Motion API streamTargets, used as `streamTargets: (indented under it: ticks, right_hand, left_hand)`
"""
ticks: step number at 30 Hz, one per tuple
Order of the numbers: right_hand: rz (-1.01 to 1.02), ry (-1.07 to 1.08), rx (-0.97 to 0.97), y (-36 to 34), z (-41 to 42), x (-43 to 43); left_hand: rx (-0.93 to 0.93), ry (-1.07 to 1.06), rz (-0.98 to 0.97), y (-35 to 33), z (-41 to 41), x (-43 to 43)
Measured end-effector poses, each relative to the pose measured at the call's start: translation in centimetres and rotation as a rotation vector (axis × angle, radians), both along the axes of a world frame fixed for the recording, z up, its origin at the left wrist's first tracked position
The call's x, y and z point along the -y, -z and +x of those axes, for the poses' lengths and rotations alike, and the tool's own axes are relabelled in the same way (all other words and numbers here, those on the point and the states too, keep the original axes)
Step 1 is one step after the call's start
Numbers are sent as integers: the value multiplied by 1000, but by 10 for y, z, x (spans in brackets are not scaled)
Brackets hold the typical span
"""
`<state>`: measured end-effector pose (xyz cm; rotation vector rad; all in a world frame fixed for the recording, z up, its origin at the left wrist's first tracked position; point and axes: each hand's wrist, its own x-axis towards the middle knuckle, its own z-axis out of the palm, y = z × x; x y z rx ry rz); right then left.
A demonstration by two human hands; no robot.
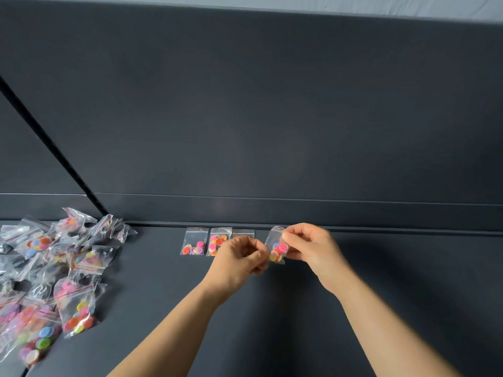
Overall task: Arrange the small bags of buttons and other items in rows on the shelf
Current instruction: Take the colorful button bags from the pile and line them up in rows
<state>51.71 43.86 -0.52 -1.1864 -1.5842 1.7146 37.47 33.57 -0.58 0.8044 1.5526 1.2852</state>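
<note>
Button bag (277, 249) sits near the shelf's (367, 268) back edge, pinched between left hand (239, 257) and right hand (309, 246).

Both bare forearms reach forward from the bottom edge and converge. The right hand (309, 247), knuckles up, pinches a small bag of buttons (278, 248) near its top between thumb and curled fingers. The left hand (239, 258), fingers curled, seems to pinch the bag's left edge, though the contact is partly hidden.

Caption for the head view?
Left hand and right hand pinch a button bag beside three bags in a row on the shelf.
</note>
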Motion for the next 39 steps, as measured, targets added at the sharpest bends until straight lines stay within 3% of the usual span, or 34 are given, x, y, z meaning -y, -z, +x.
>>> streamTargets:
  ticks: [4,8,11,14,17,20,24,32,39]
  right_hand:
    - [-153,42,-144,7,-1,2]
    - [-165,42,-82,12,-1,-2]
    - [-121,53,-29,17,-4,-9]
    - [-17,50,90,23,-8,-15]
    - [101,-4,252,35,-14,-20]
    - [192,-31,344,44,-20,-21]
    - [215,-28,354,46,-26,-19]
    - [215,-70,368,52,-32,-17]
    - [409,-142,467,54,-32,-17]
  left_hand:
    - [45,-72,25,4,5,-6]
    - [63,-91,19,7,4,-11]
    - [-29,-78,-33,10,1,-14]
    - [-464,-174,-58,20,-14,-17]
    - [-948,-128,-114,28,-31,-17]
    - [-1133,-35,-180,35,-38,-18]
    - [-1177,24,-243,45,-40,-18]
    - [-1192,13,-173,48,-41,-19]
    - [-1254,79,-95,51,-35,-27]
